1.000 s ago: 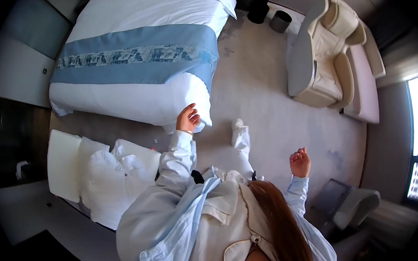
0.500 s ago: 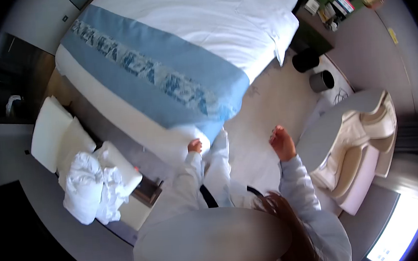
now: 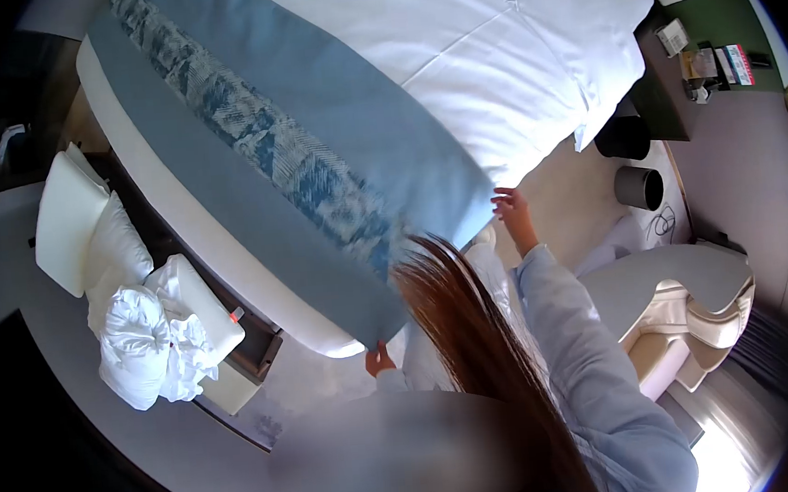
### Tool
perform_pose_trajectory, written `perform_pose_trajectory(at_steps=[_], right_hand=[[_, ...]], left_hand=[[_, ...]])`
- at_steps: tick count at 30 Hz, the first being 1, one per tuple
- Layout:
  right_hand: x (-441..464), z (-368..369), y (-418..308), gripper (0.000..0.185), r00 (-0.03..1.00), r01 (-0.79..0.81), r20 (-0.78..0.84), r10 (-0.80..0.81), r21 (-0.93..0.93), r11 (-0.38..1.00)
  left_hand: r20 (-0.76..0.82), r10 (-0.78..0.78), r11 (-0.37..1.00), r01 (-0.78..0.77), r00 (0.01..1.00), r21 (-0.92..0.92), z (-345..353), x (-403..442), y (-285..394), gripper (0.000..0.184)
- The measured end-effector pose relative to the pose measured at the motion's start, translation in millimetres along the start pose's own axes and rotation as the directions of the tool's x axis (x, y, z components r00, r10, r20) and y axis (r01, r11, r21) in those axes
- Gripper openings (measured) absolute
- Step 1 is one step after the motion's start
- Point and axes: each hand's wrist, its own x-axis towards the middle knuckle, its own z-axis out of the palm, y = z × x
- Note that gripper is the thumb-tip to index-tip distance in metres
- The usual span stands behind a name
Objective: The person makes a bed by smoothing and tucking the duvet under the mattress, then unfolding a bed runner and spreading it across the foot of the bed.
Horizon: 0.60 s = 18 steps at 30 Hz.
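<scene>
A blue bed runner (image 3: 307, 86) with a patterned band lies across the foot of the bed, over white bedding (image 3: 490, 53). My left hand (image 3: 381, 360) pinches the runner's near corner, low at the foot end of the bed. At the runner's other edge, on the right side of the bed, my right hand (image 3: 514, 215) has its fingers closed on the cloth. Long hair hangs in front of part of the runner between my hands.
Left of the bed, a bench (image 3: 229, 388) bears white pillows and a crumpled white bundle (image 3: 133, 345). To the right are two dark bins (image 3: 637, 188), a round-edged table (image 3: 638, 282) and a cream chair (image 3: 657, 355). A cable lies by the wall.
My right hand has moved from free air to the runner's right edge. My left hand has shifted down and now holds the runner's corner, which is drawn toward me. The view has moved closer.
</scene>
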Motion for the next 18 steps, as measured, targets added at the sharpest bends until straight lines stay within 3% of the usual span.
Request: perform_pose_trajectory(at_steps=[2, 3, 4, 5, 6, 7, 8, 10, 12, 14, 16, 18], right_hand=[[27.0, -11.3, 11.7, 0.025, 0.999, -0.054, 0.002, 0.054, -0.048, 0.997], [37.9, -22.0, 21.0, 0.025, 0.998, -0.067, 0.005, 0.068, -0.057, 0.996], [46.7, -32.3, 31.1, 0.027, 0.99, -0.13, 0.047, 0.133, -0.073, 0.989], [53.4, -43.5, 40.7, 0.029, 0.976, -0.192, 0.085, 0.199, -0.086, 0.978], [57.9, -52.8, 47.0, 0.029, 0.973, -0.21, 0.079, 0.217, -0.088, 0.974], [60.8, -60.6, 50.6, 0.029, 0.959, -0.277, 0.056, 0.279, -0.037, 0.96], [64.2, -72.8, 57.7, 0.03, 0.94, -0.34, 0.041, 0.339, 0.017, 0.94], [81.4, -93.0, 78.5, 0.031, 0.898, -0.439, 0.087, 0.431, 0.12, 0.89], [98.1, -111.1, 108.4, 0.032, 0.759, -0.642, 0.187, 0.623, 0.373, 0.67], [118.3, -116.6, 133.7, 0.033, 0.745, -0.653, 0.228, 0.627, 0.442, 0.615], [144.1, -111.9, 153.3, 0.035, 0.726, -0.667, 0.276, 0.63, 0.507, 0.547], [170.6, -98.4, 167.0, 0.044, 0.697, -0.685, 0.302, 0.65, 0.547, 0.481]], left_hand=[[-0.192, -0.083, 0.943, 0.015, 0.978, -0.332, 26.7, 5.1, -60.9, 0.025], [-0.227, -0.4, 0.826, 0.241, 0.888, -0.51, 52.4, 15.1, -78.8, 0.022], [-0.184, -0.358, 0.787, 0.19, 0.915, -0.587, 97.1, 52.1, -166.4, 0.027], [-0.193, -0.433, 0.792, 0.269, 0.881, -0.549, 102.5, 52.1, -151.0, 0.033], [-0.009, -0.627, 0.693, 0.552, 0.779, -0.463, 98.3, 53.9, -117.6, 0.036], [0.177, -0.57, 0.614, 0.559, 0.802, -0.558, 115.2, 66.0, -133.8, 0.038], [0.351, -0.586, 0.525, 0.672, 0.73, -0.522, 84.2, 27.6, -45.3, 0.036], [0.622, -0.238, 0.197, 0.664, 0.746, -0.721, 97.8, -0.9, 0.2, 0.033], [0.599, -0.091, 0.261, 0.6, 0.795, -0.757, 113.1, -46.3, 103.8, 0.03], [0.644, -0.096, 0.418, 0.618, 0.759, -0.666, 149.9, -73.5, 173.1, 0.03], [0.705, 0.024, 0.486, 0.608, 0.709, -0.628, 192.7, -89.3, 213.3, 0.027], [0.67, 0.086, 0.489, 0.554, 0.738, -0.674, 212.0, -113.9, 266.4, 0.022]])
